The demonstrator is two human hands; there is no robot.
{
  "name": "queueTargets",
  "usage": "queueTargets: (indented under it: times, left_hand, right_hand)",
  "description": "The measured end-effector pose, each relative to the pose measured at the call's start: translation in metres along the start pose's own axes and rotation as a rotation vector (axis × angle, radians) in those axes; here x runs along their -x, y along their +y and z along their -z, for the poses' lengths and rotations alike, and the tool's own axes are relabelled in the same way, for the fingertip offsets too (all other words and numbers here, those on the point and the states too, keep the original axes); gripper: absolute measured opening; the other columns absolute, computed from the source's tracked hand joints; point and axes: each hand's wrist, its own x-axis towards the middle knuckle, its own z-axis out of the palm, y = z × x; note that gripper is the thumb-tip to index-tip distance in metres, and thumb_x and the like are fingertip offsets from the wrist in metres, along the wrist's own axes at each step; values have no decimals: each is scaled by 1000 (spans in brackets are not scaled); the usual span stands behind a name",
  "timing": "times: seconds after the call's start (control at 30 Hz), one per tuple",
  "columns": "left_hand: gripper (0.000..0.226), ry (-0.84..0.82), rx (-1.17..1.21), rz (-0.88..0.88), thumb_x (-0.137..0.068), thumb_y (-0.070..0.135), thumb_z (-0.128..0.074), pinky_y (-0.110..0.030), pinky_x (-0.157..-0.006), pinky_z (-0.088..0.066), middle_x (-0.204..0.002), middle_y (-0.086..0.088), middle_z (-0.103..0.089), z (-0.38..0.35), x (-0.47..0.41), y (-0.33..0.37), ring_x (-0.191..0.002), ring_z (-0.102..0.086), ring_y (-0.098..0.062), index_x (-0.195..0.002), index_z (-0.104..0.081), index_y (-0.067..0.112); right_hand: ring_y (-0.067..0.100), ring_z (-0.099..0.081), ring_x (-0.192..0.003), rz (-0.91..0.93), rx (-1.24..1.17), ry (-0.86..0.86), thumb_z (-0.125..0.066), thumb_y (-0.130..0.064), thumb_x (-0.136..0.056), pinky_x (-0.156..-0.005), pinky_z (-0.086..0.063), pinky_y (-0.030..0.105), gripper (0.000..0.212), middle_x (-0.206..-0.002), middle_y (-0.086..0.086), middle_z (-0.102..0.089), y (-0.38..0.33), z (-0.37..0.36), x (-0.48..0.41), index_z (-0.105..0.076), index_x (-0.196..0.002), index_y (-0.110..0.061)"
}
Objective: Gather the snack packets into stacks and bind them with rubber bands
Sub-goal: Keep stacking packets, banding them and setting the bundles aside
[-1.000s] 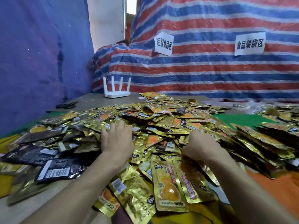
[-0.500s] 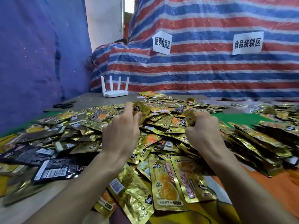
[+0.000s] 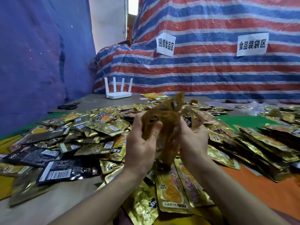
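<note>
A wide heap of gold snack packets (image 3: 103, 125) covers the table, with several black packets (image 3: 53, 169) at the left. My left hand (image 3: 142, 143) and my right hand (image 3: 193, 140) are raised above the heap, palms facing each other. Between them they grip a blurred bunch of gold packets (image 3: 165, 124) held upright. My left thumb presses on the bunch's front. My right hand also holds a gold packet (image 3: 193, 117) at its fingertips. No rubber band shows in the view.
Black scissors (image 3: 68, 106) and a white router (image 3: 118, 93) sit at the table's far left. Overlapping gold packets (image 3: 266, 143) lie in rows at the right, beside green (image 3: 243, 121) and orange (image 3: 267, 192) mats. A striped tarp with two paper signs hangs behind.
Both hands rose from the heap, each with packets, then came together. They now hold one bunch between them, higher and closer to me.
</note>
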Motion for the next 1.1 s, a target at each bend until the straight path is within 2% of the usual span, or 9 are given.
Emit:
queueTargets:
  times: [0.13,0.27,0.37,0.57,0.67,0.73,0.83,0.9,1.1]
  left_hand:
    - [28,-180,36,95,-87,12,-77,-24,-74,-59,-101,9,-72,0,3,-13,-92,-72,-11,-94,-60,34]
    - [26,-270,46,217,-85,10,-76,-44,-88,-59,-105,-11,-71,-2,6,-22,-99,-71,-23,-86,-51,8]
    - [30,-286,-88,270,-88,21,-75,-50,-77,-56,-96,-24,-62,-4,5,-21,-89,-63,-41,-94,-50,6]
    - [52,-470,-90,380,-68,25,-74,-50,-91,-54,-120,-12,-59,2,1,-16,-110,-64,-29,-112,-49,13]
    - [48,-519,10,451,-65,22,-72,-33,-77,-59,-117,-1,-64,12,-5,-16,-94,-69,-14,-106,-52,8]
    - [39,-441,37,438,-63,16,-72,-40,-72,-58,-112,-7,-69,17,-9,-18,-87,-68,-23,-95,-53,5]
    - [52,-325,29,430,-56,11,-73,-47,-78,-60,-109,-10,-70,20,-9,-23,-92,-71,-24,-103,-51,7]
    - [69,-328,102,445,-53,5,-73,-32,-71,-60,-117,-10,-62,21,-10,-26,-92,-72,-14,-116,-49,21]
    - [82,-411,111,477,-53,1,-71,-26,-63,-57,-115,-8,-61,21,-13,-26,-79,-73,-11,-121,-48,40]
  right_hand:
    - [35,-74,-85,-268,-201,-48,-62,-41,-98,-77,-63,50,35,-91,15,-76,8,-2,-2,-73,-94,-8]
    - [29,-71,-70,-431,-574,-515,-51,-75,-87,-66,-61,38,71,-79,15,-69,7,-1,9,-69,-85,-6]
    - [23,-67,-70,-233,-426,-583,-72,-60,-78,-69,-56,36,50,-76,8,-66,11,-3,10,-67,-87,-11]
    - [23,-56,-62,11,-69,-447,-67,-13,-67,-55,-51,30,16,-67,11,-53,14,-4,10,-58,-75,-2]
    - [27,-64,-66,38,-49,-453,-66,-6,-66,-60,-56,41,21,-74,15,-62,15,-1,9,-64,-86,1]
    - [26,-69,-69,45,-45,-503,-73,-1,-72,-61,-58,39,15,-77,13,-69,17,2,11,-72,-85,-8]
    - [33,-74,-87,14,-48,-580,-81,-10,-77,-73,-59,42,23,-96,16,-77,21,4,14,-76,-100,-12]
    - [34,-74,-94,-17,-66,-613,-82,-19,-74,-81,-61,45,35,-104,17,-76,23,5,14,-75,-109,-19]
    - [40,-74,-93,-107,-2,-677,-87,-35,-64,-74,-61,44,48,-100,21,-76,20,8,12,-77,-103,-9]
